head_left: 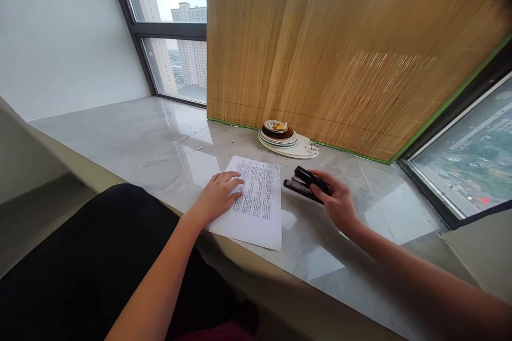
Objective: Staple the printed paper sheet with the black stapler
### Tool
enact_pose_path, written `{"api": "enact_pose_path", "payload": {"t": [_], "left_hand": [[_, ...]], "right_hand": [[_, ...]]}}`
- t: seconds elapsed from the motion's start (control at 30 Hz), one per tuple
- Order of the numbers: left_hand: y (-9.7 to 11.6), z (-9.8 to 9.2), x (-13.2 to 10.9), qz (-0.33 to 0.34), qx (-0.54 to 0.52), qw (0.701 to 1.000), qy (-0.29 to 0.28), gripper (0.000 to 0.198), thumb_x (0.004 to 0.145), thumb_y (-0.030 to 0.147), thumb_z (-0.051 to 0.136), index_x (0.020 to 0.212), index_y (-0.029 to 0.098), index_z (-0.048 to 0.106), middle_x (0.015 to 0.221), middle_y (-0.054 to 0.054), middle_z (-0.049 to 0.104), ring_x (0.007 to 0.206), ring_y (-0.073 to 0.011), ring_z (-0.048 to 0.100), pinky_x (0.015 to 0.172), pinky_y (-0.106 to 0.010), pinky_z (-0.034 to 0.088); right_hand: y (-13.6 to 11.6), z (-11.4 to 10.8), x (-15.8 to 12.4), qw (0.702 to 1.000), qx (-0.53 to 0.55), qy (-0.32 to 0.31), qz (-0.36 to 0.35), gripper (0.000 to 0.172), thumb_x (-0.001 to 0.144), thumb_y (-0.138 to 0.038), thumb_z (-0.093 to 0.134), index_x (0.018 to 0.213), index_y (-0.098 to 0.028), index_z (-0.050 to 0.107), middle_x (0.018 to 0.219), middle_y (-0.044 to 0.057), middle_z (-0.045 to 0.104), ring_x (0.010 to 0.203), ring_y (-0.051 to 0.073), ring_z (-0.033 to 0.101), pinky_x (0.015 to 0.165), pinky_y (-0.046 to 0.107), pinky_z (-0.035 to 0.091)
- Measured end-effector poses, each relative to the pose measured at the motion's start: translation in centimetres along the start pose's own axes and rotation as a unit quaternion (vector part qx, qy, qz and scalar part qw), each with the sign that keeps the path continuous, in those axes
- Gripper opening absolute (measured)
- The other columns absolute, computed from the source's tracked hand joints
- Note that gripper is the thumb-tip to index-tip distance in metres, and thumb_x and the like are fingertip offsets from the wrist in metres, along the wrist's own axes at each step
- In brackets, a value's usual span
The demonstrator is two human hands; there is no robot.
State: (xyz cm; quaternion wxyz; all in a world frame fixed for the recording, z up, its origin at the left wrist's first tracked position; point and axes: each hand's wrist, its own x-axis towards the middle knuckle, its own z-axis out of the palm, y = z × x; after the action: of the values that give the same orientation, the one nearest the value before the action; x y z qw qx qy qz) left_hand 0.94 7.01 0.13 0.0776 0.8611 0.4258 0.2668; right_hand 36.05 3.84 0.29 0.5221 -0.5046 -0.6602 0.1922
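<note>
Printed sheets of paper (256, 208) lie on the grey marble sill, their near edge at the sill's front. My left hand (218, 194) rests on the left side of the paper with its fingers spread. To the right of the paper, my right hand (336, 200) is wrapped around a black stapler (306, 184). The stapler's jaws point left toward the paper, with a small gap between them. Stapler and paper are apart.
Behind the paper, a stack of plates (278, 138) stands on the sill (136, 133). A bamboo blind (320, 53) hangs behind it, between two window parts. The sill's front edge runs beside my black-clothed leg (92, 245).
</note>
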Motion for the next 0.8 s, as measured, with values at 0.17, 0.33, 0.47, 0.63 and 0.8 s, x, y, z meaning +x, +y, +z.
{"api": "enact_pose_path", "payload": {"t": [0.17,0.33,0.47,0.63,0.8], "left_hand": [[4.8,1.5,-0.5,0.039,0.010,0.996,-0.084,0.038,0.101,0.038,0.058,0.137,0.026,0.064,0.148,-0.011,0.059,0.136,-0.0325,0.054,0.117,-0.053,0.040],[6.8,3.7,-1.4,0.050,0.001,0.993,-0.107,0.048,0.104,0.042,0.052,0.151,0.037,0.051,0.163,-0.005,0.043,0.154,-0.0361,0.032,0.124,-0.066,0.021],[6.8,3.8,-1.3,0.056,-0.030,0.993,-0.095,0.047,0.103,0.036,0.053,0.150,0.041,0.052,0.162,-0.002,0.044,0.153,-0.0369,0.032,0.124,-0.069,0.018],[7.0,3.5,-1.3,0.060,-0.039,0.992,-0.101,0.054,0.102,0.032,0.051,0.153,0.049,0.045,0.164,0.002,0.041,0.154,-0.0388,0.029,0.123,-0.072,0.012],[7.2,3.5,-1.3,0.062,-0.030,0.991,-0.115,0.051,0.104,0.033,0.048,0.151,0.051,0.047,0.166,0.004,0.037,0.155,-0.0406,0.026,0.122,-0.074,0.009]], "right_hand": [[1.1,-0.7,-1.3,1.000,-0.030,0.009,0.006,0.031,0.091,-0.031,0.066,0.121,-0.027,0.074,0.112,0.006,0.073,0.103,0.027,0.068,0.094,0.046,0.055],[0.8,-0.8,-0.8,0.999,-0.024,-0.026,-0.011,0.027,0.089,-0.027,0.067,0.114,-0.026,0.077,0.099,0.005,0.072,0.092,0.024,0.067,0.085,0.041,0.054],[0.2,-0.9,-1.0,0.994,-0.015,-0.083,-0.069,0.026,0.092,-0.025,0.065,0.115,-0.026,0.077,0.097,0.005,0.072,0.088,0.024,0.066,0.080,0.040,0.054],[-0.2,-0.5,-1.3,0.980,-0.079,-0.125,-0.130,0.032,0.097,-0.026,0.061,0.126,-0.029,0.073,0.101,0.007,0.074,0.088,0.026,0.065,0.081,0.043,0.055],[-0.3,0.2,-1.1,0.965,-0.115,-0.145,-0.186,0.043,0.101,-0.022,0.053,0.141,-0.035,0.064,0.118,0.006,0.073,0.098,0.027,0.062,0.086,0.046,0.054]]}}
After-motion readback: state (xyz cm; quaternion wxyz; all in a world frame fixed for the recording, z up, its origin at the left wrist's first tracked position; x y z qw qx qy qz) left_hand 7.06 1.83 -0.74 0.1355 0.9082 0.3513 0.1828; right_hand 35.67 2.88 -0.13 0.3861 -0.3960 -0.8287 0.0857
